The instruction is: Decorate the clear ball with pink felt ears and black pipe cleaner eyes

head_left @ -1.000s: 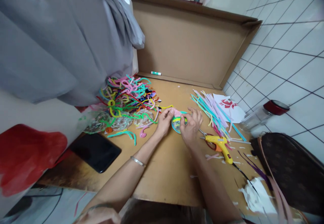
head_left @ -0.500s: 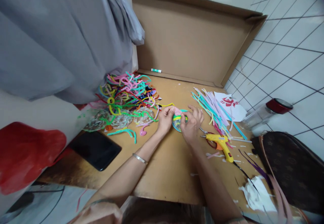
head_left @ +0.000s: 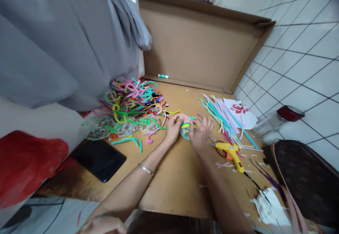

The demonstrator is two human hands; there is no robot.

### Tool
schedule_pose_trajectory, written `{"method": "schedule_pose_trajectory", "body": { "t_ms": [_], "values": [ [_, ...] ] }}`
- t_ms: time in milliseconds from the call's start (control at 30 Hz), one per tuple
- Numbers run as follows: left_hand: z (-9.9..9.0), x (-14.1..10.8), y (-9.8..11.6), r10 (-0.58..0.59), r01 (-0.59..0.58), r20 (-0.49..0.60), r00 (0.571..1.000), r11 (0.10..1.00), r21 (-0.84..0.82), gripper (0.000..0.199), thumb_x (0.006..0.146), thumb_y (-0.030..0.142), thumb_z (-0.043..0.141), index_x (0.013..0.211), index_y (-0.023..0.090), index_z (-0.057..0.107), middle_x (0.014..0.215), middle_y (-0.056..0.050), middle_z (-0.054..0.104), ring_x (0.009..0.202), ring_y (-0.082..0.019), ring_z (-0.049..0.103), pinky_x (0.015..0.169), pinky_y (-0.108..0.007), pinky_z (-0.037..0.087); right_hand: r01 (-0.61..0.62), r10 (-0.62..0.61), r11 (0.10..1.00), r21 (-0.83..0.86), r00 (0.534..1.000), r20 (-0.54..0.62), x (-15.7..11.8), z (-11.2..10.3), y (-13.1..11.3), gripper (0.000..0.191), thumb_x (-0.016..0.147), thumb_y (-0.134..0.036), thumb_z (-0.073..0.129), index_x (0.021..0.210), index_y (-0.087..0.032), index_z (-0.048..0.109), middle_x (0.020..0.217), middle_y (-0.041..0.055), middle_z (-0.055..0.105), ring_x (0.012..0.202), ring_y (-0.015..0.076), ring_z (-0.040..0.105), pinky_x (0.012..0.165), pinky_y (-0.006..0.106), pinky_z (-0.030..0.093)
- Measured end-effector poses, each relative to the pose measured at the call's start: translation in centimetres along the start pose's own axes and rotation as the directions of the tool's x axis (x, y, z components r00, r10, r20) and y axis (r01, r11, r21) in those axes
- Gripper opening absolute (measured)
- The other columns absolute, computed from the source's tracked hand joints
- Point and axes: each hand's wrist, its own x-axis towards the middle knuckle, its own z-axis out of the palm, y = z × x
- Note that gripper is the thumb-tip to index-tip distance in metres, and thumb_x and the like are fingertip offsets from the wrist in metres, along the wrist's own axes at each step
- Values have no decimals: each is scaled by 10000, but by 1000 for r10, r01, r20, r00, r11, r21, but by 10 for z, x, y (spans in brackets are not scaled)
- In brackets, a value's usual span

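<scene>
Head view: two pinches, one wound disc

One black device lies near the table's front edge, three pale discs beyond it. Left hand, finger and thumb together, pinches the wound disc's pink part mid-table; bare wood runs from there to that edge. Right hand nips its right side, outer fingers spread. One glue gun, one bottle, one bag sit farther right.

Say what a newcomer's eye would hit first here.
Probably the tangled heap of bright pipe cleaners on the left of the table, just below the large grey cloth that fills the upper left. Next, the yellow glue gun lying to the right of the hands. Then the middle, where the left hand and right hand hold a small round piece with pink, yellow and green on it.
</scene>
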Motion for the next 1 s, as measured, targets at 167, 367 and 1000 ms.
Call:
{"method": "schedule_pose_trajectory", "body": {
  "t_ms": [167,367,1000],
  "values": [
    [-4,-5,1,-44,43,82,996,999,6,305,714,458,717,732,164,635,723,0,623,695,-134,554,715,-259,465,-5,5,1000,-1,1000,-11,-1,0,0,166,857,-219,508,790,-192,657,1151,120,620,1158,263,478,1068,506,301],
    [-9,-6,1,9,-18,58,998,987,159,338,740,363,673,537,177,477,634,21,488,680,-128,480,692,-248,415,-15,15,1000,8,1000,-10,-2,0,-4,180,862,-217,487,792,-198,652,1143,114,625,1157,256,484,1084,506,288],
    [-3,-7,-3,-65,69,139,988,997,-27,295,615,358,816,797,154,703,865,-36,682,861,-172,588,861,-298,454,-13,13,1000,-12,1000,-12,-4,1,1,171,857,-208,503,812,-200,667,1144,109,620,1146,257,491,1071,503,297]
  ]
}}
